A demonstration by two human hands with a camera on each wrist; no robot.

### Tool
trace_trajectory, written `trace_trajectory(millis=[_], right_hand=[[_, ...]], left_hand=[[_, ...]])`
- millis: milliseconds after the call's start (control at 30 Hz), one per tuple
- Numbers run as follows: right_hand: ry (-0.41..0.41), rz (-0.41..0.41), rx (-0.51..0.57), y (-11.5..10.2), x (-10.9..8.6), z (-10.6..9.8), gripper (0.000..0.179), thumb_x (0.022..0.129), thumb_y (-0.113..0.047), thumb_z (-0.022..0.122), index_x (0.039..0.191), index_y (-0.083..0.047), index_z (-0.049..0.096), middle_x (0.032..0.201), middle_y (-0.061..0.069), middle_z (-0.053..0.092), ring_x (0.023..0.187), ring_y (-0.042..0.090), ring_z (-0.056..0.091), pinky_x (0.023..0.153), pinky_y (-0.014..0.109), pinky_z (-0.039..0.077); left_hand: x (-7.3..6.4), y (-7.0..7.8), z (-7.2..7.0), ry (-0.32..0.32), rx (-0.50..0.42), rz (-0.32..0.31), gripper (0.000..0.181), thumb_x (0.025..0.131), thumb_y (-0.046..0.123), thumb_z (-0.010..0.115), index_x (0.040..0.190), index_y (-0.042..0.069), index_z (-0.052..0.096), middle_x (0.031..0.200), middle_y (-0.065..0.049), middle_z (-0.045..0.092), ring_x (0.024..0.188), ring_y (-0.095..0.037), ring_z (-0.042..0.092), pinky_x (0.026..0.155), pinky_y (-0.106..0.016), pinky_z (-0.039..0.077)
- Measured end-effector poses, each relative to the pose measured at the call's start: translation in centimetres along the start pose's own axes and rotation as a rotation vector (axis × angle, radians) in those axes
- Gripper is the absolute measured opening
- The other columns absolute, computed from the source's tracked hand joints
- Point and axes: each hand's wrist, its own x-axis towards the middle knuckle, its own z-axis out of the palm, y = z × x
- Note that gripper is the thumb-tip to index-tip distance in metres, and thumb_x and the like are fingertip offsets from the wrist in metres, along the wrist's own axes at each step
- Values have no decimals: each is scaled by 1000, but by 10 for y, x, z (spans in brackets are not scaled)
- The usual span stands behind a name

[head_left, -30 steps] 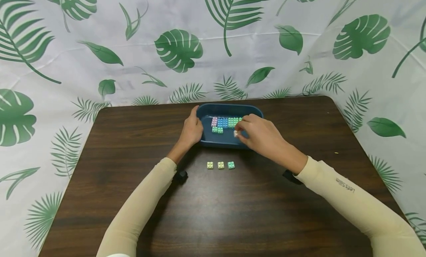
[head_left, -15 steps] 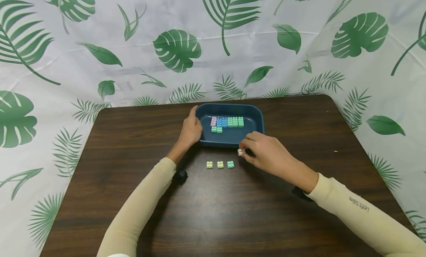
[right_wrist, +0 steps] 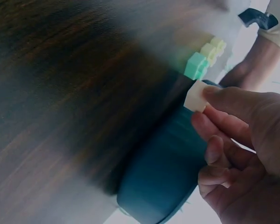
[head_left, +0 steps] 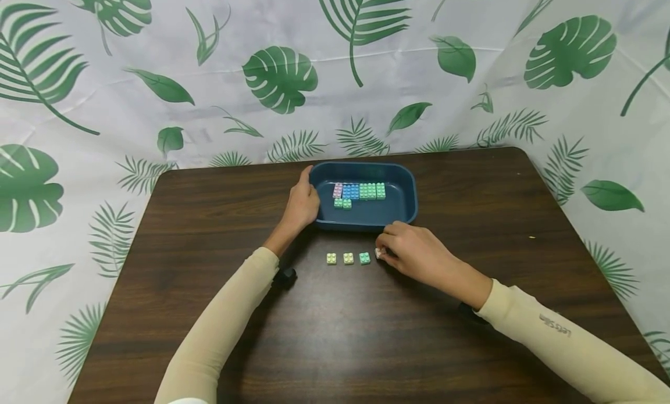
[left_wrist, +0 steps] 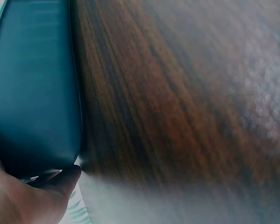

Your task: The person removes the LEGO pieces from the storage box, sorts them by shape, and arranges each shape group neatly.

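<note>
Pinching a white toy brick (right_wrist: pixel 195 97) in my right hand (head_left: pixel 416 251), I have it beside the mint-green brick (head_left: pixel 364 258), off the near edge of the blue tray (head_left: pixel 362 214); my left hand (head_left: pixel 302 204) grips the left edge.

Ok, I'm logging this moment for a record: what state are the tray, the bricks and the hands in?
Blue tray: upright on the table, bricks inside.
Pink, blue and green bricks: in the tray, studs up.
Two yellow bricks: on the table, studs up, apart.
Teal brick: on the table, studs up.
White brick: pinched; table contact unclear.
Left hand: gripping the tray's left end.
Right hand: pinching the white brick.
</note>
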Motion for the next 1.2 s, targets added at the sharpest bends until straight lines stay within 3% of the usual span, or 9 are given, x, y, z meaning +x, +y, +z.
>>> trace_trajectory(millis=[233, 467, 967, 1200], right_hand=[[-3, -25, -12, 0, -2, 6, 12, 89, -23, 88, 94, -18, 78, 91, -4, 70, 84, 13, 65, 67, 29, 58], [-8, -9, -7, 1, -2, 8, 10, 90, -22, 86, 94, -19, 78, 92, -4, 70, 85, 13, 65, 69, 31, 59], [-28, -4, -46, 0, -2, 14, 9, 90, -21, 86, 90, -18, 77, 86, -4, 66, 80, 13, 60, 65, 29, 55], [-27, -9, -51, -1, -2, 12, 11, 91, -23, 85, 90, -18, 76, 86, -4, 65, 80, 13, 61, 65, 30, 56]], left_hand=[[1, 1, 1, 2, -3, 7, 57, 111, 8, 32, 168, 10, 24, 64, 3, 34, 59, -20, 41, 91, -45, 49], [1, 0, 2, -3, 5, 9, 57, 111, 8, 31, 168, 10, 24, 64, 3, 33, 56, -18, 36, 77, -42, 46], [0, -1, 2, 5, 11, 28, 58, 110, 8, 31, 167, 9, 24, 63, 3, 33, 55, -17, 36, 87, -43, 49], [0, 0, -1, 2, 3, 17, 57, 111, 8, 31, 168, 10, 24, 63, 3, 34, 56, -18, 38, 73, -40, 46]])
